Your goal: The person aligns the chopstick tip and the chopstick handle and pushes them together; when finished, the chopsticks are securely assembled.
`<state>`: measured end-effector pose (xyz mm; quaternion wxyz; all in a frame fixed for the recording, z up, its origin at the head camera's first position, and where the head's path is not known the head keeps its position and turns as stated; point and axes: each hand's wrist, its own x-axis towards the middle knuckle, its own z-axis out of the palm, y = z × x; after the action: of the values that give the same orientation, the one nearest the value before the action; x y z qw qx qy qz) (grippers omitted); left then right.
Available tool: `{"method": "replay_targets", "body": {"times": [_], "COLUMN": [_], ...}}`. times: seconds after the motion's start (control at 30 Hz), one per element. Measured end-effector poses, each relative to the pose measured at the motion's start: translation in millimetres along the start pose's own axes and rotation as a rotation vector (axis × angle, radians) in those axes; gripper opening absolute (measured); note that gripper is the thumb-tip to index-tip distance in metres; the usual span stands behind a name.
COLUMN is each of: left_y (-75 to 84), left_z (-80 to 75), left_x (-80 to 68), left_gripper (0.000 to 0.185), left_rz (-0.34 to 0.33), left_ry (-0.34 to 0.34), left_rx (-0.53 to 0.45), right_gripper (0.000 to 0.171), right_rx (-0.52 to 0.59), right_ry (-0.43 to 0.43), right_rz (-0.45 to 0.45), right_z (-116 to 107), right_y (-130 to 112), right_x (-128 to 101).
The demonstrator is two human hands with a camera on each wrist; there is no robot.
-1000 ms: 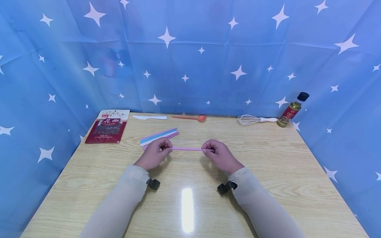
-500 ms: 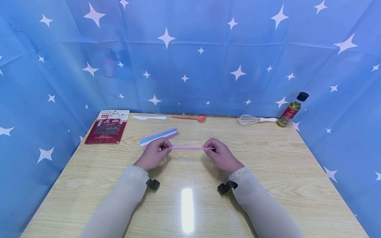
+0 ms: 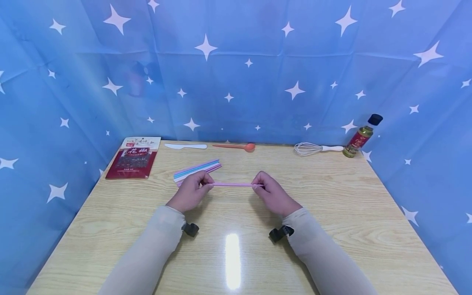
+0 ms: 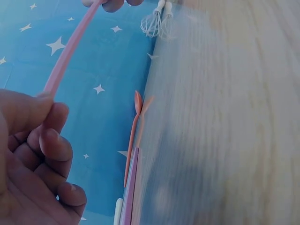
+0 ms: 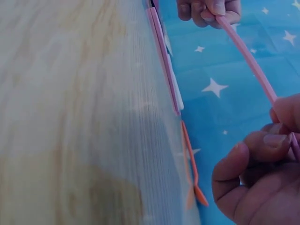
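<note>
A slim pink straw point(image 3: 232, 184) stretches level between both hands, raised over the wooden table point(image 3: 236, 217). My left hand point(image 3: 191, 190) pinches its left end between thumb and forefinger, the other fingers loosely curled in the left wrist view. Near the opposite end, my right hand point(image 3: 273, 194) holds it with thumb and fingertips; a short piece pokes out past that grip in the right wrist view. Just behind the left hand lies a flat bundle of straws point(image 3: 197, 169) in purple, blue, white and pink, its lower part hidden by that hand.
Along the back edge lie a white plastic knife point(image 3: 186, 146), an orange spoon point(image 3: 250, 147) and a whisk point(image 3: 309, 148). An oil bottle point(image 3: 358, 141) stands at the back right corner, a red spice packet point(image 3: 134, 162) at the back left. A blue starry curtain point(image 3: 236, 73) surrounds the table.
My right hand has shifted very slightly right since a second ago, so a bit more straw shows between the hands. The left hand and the bundle have stayed put.
</note>
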<state>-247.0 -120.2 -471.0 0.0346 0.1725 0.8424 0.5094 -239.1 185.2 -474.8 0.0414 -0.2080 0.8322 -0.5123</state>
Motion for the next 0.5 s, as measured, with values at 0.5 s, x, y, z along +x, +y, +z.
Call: {"method": "replay_targets", "body": {"times": [0.5], "left_y": [-16.2], "left_z": [-12.9], "left_x": [3.8], "left_gripper": [0.006], "left_rz": [-0.039], "left_ry": [0.028], "left_rx": [-0.057], "right_gripper": [0.004], "right_rx": [0.004], "right_ry": [0.083], "right_rz": [0.086], "right_z": [4], "right_y": [3], "right_x": [2]}}
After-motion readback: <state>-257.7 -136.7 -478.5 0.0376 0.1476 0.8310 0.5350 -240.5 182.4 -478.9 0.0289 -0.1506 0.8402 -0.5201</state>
